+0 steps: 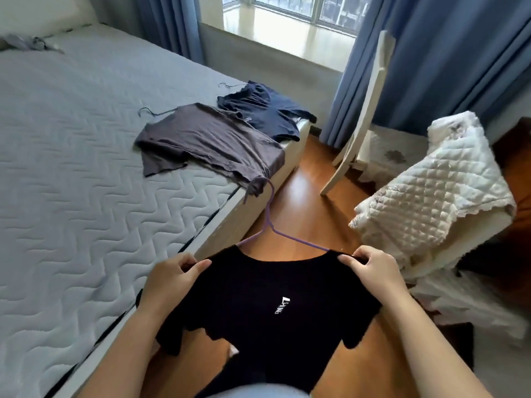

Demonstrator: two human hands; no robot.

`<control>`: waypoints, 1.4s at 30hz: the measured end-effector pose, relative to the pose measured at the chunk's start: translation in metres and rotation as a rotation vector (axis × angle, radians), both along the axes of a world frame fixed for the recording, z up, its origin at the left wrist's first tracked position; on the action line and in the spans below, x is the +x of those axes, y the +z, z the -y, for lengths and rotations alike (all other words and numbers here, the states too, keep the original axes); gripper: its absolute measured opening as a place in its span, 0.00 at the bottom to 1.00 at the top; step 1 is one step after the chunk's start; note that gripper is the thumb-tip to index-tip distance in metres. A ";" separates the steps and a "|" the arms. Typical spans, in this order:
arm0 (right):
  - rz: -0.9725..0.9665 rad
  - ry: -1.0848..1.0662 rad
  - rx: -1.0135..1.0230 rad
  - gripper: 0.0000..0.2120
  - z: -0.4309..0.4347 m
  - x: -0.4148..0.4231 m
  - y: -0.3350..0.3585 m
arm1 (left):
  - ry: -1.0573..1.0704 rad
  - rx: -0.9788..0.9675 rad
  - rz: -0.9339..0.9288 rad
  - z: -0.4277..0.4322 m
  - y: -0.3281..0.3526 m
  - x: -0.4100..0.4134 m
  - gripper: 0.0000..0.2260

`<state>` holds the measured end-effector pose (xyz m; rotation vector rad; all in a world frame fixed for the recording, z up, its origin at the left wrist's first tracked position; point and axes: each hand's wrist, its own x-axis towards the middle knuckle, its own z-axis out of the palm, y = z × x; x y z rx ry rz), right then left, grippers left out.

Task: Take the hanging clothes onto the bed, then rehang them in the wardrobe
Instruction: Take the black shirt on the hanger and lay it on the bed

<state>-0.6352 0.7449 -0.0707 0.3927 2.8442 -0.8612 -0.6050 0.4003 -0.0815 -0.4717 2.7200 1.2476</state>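
So we've got the black tee [267,305] held out flat in the lower middle of the frame, over the floor [310,202] just beside the bed [71,168]. There's small white print on the chest running sideways. It starts with a big L, but the rest is too small for us to read for sure. The fabric looks like a fine rib knit.

Our left hand [172,271] pinches one shoulder seam between thumb and curled fingers, and our right hand [373,268] pinches the other shoulder the same way. A thin purple hanger [268,222] sits inside the neck, its long hook pointing away toward the mattress edge.

The bed takes up the left side and has a pale grey mattress with wavy zigzag quilting. Two more tees lie on it near its right edge, mid-frame. A soft, wrinkled grey tee [207,139] is nearer to us, with a navy tee [267,110] just behind it and overlapping a bit. Both have thin wire hooks poking out at the neck.

On the right there's a cream chair [367,104] on glossy orange wood flooring, and a white diamond-quilted cover [431,191] with a lacy edge is draped over something. Blue curtains [445,53] hang in the upper right.
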 end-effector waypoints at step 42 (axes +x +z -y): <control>0.165 1.007 -0.030 0.11 0.433 -0.504 -0.045 | 1.014 -0.108 0.199 0.244 -0.055 -0.195 0.08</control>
